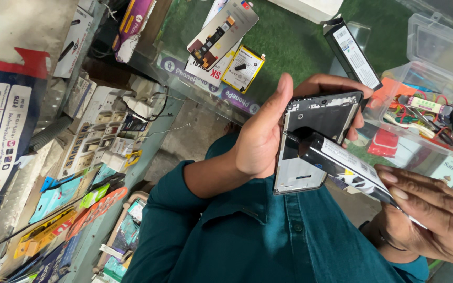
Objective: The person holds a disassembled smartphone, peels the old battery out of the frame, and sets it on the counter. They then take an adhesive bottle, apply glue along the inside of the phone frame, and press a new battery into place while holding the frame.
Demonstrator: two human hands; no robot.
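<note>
- We take the opened phone (310, 141) as landmark; it sits mid-frame above our teal shirt (247, 236), its inner frame facing us.
- Left hand (260, 136) wraps the phone from its left edge: thumb up along that side, fingertips curled over the top and far edge. Grip is closed around the phone.
- Right hand (431, 215) is to the lower right of the phone, fingers pressed together on the tail of a glue tube (342, 162).
- The tube lies slantwise across the phone's lower right corner; its black nozzle touches the phone's inner frame near the left edge.
- Above the phone: a glass counter (205, 89) with a loose display panel (221, 31) and a yellow battery (243, 68).
- Right of the phone: a clear plastic box (431, 73) holding small parts.
- Just above the phone's top right corner: a black carton (352, 52).
</note>
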